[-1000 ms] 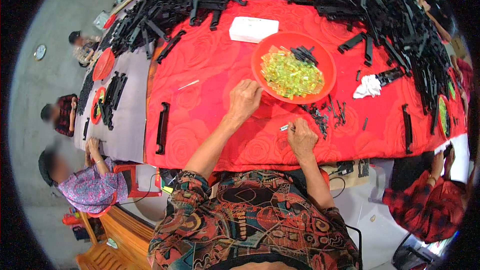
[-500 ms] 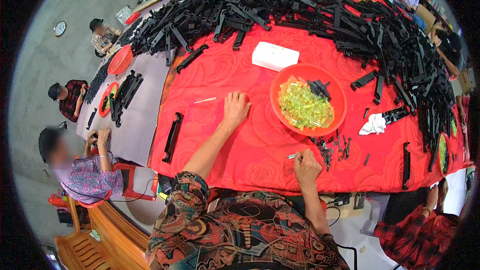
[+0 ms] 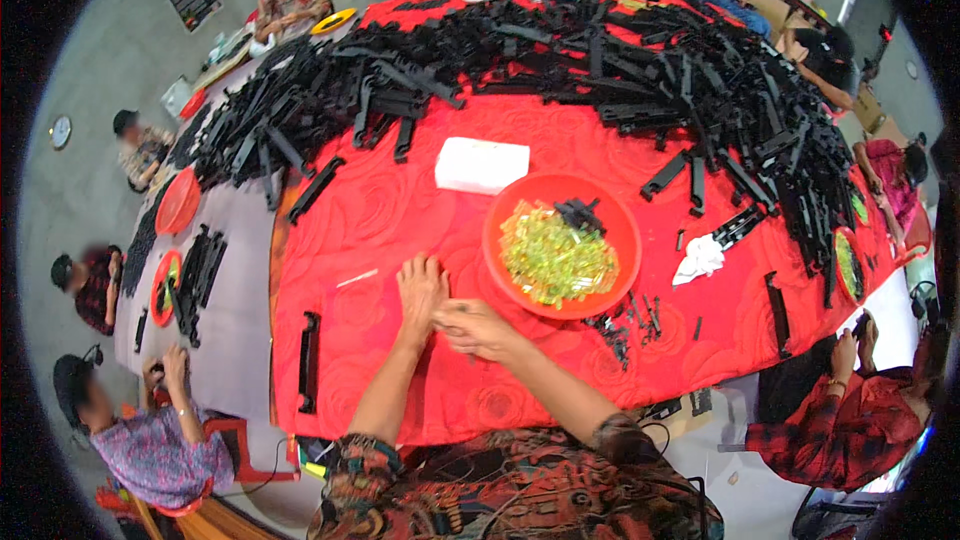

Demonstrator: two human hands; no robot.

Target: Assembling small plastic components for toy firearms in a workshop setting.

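My left hand lies palm down on the red patterned cloth, fingers stretched out. My right hand is closed and rests against the left wrist; whatever it may grip is hidden. Just right of the hands is a red bowl full of small clear yellow-green pieces, with a few black pieces at its far side. A thin whitish stick lies left of my left hand. Further left lies a long black plastic part.
A white box stands behind the bowl. Beyond it, a large heap of black plastic parts arcs across the table. Small black bits and a crumpled white cloth lie at right. Several people sit around, one close at left.
My right hand has moved left, from near the small black bits to my left wrist. The small pale thing that showed at its fingers is out of sight. The head view has shifted.
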